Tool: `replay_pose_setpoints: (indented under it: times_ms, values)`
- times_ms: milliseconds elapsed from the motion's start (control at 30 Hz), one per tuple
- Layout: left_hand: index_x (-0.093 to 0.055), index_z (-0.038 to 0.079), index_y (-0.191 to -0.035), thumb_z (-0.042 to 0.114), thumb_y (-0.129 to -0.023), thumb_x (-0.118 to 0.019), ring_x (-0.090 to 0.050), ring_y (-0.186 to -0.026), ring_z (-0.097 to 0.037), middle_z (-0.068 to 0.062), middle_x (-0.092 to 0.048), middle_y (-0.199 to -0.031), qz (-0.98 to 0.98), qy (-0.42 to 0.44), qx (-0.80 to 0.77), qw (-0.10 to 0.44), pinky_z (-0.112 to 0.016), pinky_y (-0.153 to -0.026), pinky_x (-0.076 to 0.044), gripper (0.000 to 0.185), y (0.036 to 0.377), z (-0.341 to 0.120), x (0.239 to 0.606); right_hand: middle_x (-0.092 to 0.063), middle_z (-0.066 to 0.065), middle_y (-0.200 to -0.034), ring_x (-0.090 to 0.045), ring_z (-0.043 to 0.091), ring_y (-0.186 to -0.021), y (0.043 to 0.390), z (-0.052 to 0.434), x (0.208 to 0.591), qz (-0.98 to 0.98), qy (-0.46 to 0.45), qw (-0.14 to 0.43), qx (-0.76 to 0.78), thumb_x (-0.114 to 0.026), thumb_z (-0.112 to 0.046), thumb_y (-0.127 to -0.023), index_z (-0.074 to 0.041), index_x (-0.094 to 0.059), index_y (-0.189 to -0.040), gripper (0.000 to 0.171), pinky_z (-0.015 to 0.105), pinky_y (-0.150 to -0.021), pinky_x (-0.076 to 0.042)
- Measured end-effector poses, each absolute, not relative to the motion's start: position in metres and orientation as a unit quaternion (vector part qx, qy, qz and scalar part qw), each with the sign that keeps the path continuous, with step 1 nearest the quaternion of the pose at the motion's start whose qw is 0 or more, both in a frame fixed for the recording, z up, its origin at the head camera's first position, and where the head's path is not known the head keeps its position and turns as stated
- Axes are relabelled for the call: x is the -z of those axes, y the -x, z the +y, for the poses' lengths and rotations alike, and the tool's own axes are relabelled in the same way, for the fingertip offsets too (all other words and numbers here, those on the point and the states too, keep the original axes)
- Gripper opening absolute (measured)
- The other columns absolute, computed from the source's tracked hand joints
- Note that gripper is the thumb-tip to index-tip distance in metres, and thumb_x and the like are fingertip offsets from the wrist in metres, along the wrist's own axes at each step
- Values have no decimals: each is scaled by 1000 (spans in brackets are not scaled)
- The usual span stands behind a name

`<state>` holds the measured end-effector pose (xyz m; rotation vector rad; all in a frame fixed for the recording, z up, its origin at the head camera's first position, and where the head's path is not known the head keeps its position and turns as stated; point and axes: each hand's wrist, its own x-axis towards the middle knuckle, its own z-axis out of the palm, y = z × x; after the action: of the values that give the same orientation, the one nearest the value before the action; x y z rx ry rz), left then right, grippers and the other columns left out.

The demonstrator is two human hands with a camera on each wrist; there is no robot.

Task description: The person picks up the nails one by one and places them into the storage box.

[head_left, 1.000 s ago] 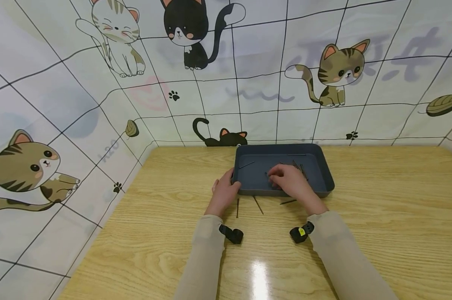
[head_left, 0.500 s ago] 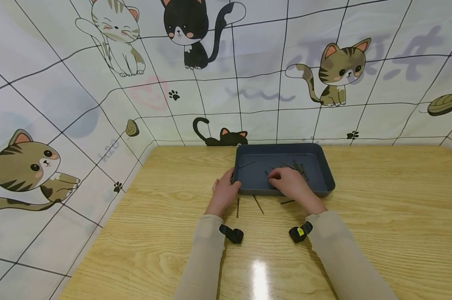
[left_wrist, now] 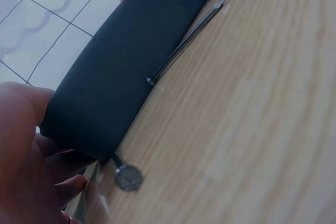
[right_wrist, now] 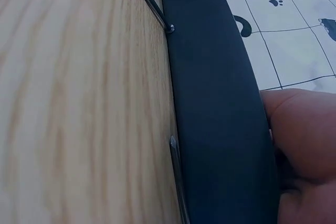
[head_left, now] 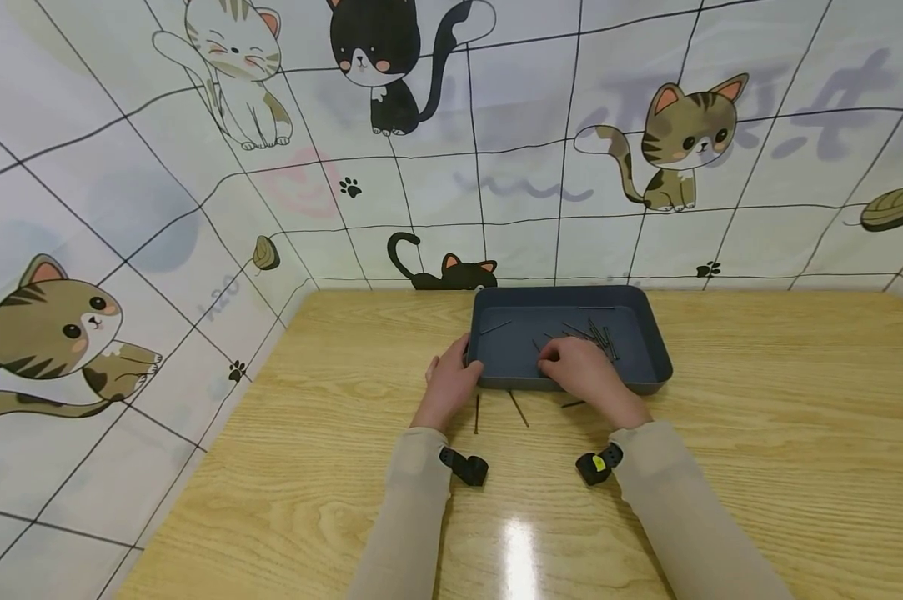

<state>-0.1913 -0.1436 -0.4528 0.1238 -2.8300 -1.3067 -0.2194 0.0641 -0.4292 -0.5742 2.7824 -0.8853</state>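
Note:
A dark blue-grey tray (head_left: 507, 354) stands on the table with several nails (head_left: 601, 337) lying loose inside it. At its front left corner my left hand (head_left: 451, 383) grips the wall, the thumb over the rim and the fingers along the outer side. My right hand (head_left: 589, 375) reaches over the front rim into the tray, its fingers curled down close to a single nail (head_left: 537, 345). The tray wall and the hand hide the right fingertips, so whether they pinch a nail cannot be seen. In the left wrist view, the left thumb (left_wrist: 23, 106) lies against the wall.
Three nails lie on the wooden table (head_left: 308, 467) before the tray: one straight (head_left: 477, 415), one slanted (head_left: 519, 409), one partly behind the right wrist (head_left: 573, 404). A cat-patterned cloth wall (head_left: 526, 183) rises right behind the tray.
My right hand has drawn slightly back inside the tray, uncovering more of the nails beyond it. The left hand keeps its grip on the corner. The head view has shifted a little.

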Motion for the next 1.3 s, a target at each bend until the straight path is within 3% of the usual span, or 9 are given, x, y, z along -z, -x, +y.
replay_pose_setpoints:
  times_ms: [967, 1300]
  values:
    - [-31, 15, -140, 19, -86, -42, -31, -127, -19, -1, -36, -139, -905, -38, 423, 11, -43, -104, -4, 55, 190, -144, 452, -62, 7, -99, -56, 21, -83, 215, 58, 423, 944, 208, 86, 242, -52, -24, -89, -8, -68, -101, 26, 39, -70, -46]
    - [-31, 16, -140, 20, -87, -42, -31, -127, -19, -1, -36, -139, -910, -41, 412, 8, -42, -104, -4, 54, 191, -143, 451, -60, 2, -87, -51, 17, -78, 214, 57, 422, 945, 221, 78, 229, -51, -23, -89, -9, -70, -96, 24, 35, -67, -43]
